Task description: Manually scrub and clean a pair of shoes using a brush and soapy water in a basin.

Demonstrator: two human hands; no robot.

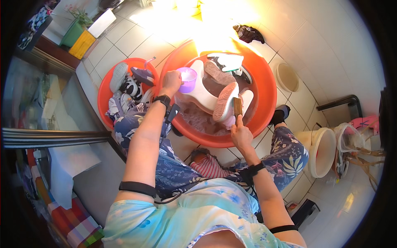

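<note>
A large orange plastic tub stands in front of me with sudsy water and several shoes in it. My left hand grips the rim of a purple plastic cup that has something whitish inside, over the tub's left part. In my right hand is a wooden-backed brush, held against a white shoe with a pink sole. A white plastic board or stool lies across the tub beneath the cup and beside that shoe. Behind it are a brown-soled shoe and a white shoe.
A smaller orange basin full of shoes stands to the left. On the right are a beige bowl, a white bucket and a black bent frame. Dark wet cloth lies behind the tub. A glass door frame is at the left.
</note>
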